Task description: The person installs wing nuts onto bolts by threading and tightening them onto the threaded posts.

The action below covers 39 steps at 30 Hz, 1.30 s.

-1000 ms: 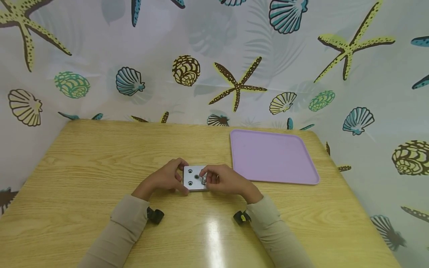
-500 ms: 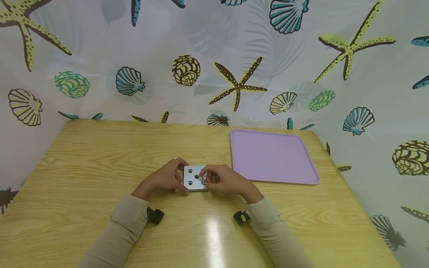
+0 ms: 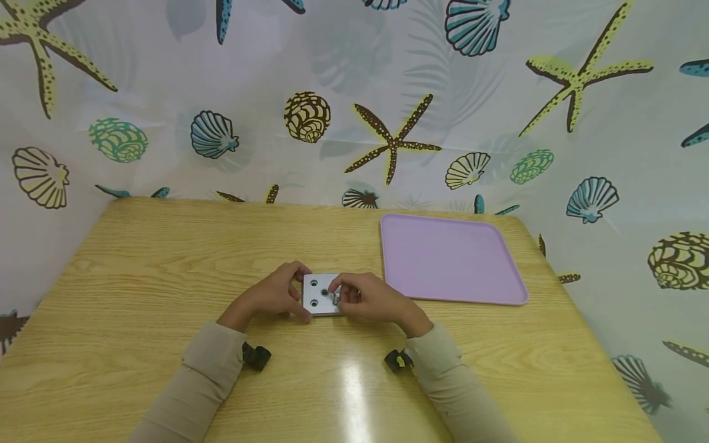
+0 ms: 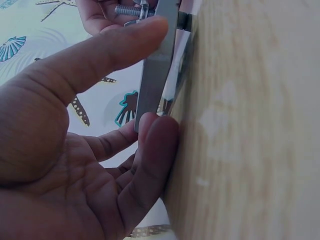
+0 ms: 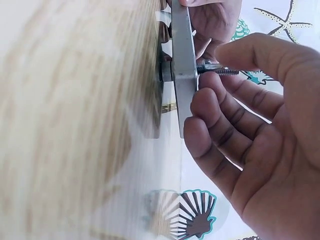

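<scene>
A flat metal plate [image 3: 327, 281] with several round holes lies in front of me on the table. My left hand [image 3: 275, 291] grips its left end, thumb on the near edge and fingers at the far edge. A threaded bolt [image 4: 126, 10] stands up through the plate near its right side, its head [image 5: 167, 71] under the plate. On the bolt sits a wing nut [image 5: 211, 66], partly hidden by fingers. My right hand [image 3: 376, 298] pinches the wing nut between thumb and index finger, while its other fingertips rest at the plate's edge.
A purple tray [image 3: 451, 258] lies at the back right of the wooden table [image 3: 183, 246], just beyond the right hand. A cloth [image 3: 249, 67] printed with shells and starfish hangs behind the table and along its sides. Dark wrist cameras sit under both sleeves.
My right hand has shifted very slightly to the left at the wing nut. The left hand and the plate stay where they were.
</scene>
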Available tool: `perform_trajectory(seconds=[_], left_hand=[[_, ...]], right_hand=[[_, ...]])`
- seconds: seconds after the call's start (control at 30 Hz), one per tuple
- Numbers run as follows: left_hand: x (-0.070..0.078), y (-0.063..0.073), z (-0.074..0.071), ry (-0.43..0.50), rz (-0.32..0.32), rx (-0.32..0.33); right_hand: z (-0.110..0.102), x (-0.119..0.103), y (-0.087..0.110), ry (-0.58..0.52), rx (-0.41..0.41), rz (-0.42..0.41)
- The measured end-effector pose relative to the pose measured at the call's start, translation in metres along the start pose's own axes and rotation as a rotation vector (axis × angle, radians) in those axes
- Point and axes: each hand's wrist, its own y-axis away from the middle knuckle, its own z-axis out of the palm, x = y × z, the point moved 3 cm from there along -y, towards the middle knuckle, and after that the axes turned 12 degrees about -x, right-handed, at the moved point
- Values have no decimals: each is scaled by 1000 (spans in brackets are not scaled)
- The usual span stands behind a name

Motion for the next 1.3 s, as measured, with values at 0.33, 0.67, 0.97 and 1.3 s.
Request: perform_trajectory(seconds=[0.33, 0.67, 0.97, 1.3], left_hand=[[-2, 0, 1, -12, 23, -2], [-2, -1, 0, -15, 28, -9], [1, 1, 2, -5, 10, -1], [0, 0, 1, 1, 9, 1]], right_hand=[[0, 1, -1, 14, 6, 13], [2, 2, -1, 10, 3, 20], [3, 4, -2, 4, -9, 40], [3, 3, -2, 10, -4, 35]])
